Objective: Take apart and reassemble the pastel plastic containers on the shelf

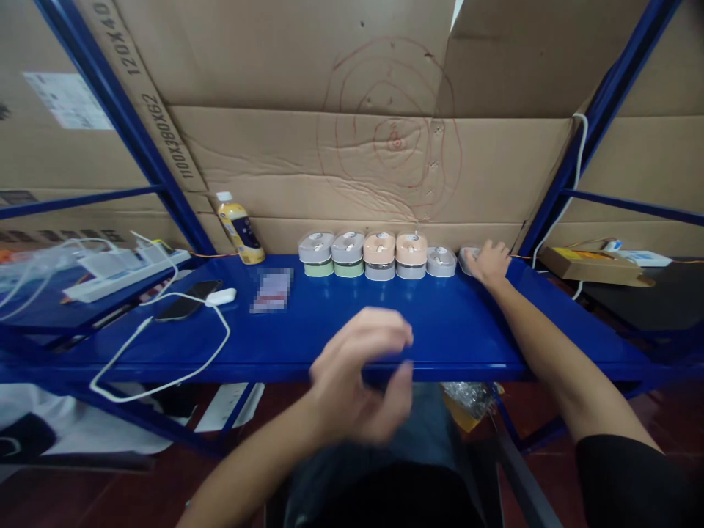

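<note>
My left hand (363,374) hovers over the front edge of the blue shelf (440,323), slightly blurred. Its fingers curve, the thumb stands apart, and nothing is between them. At the far right of a row of small containers, my right hand (491,262) grips a low grey container (469,260) that it partly covers. Beside that stands another single grey container (441,262). Further left come two stacks with peach tops on grey bases (411,255), (380,256). Two stacks with grey tops on green bases (348,254), (316,254) end the row.
A yellow drink bottle (240,229) stands at the back left. Nearby lie a blurred-out packet (272,290), a phone (190,301), a white earbud case (221,296) and a white cable (165,392). Blue posts (583,169) and cardboard (264,161) bound the shelf. An open carton (594,265) lies right.
</note>
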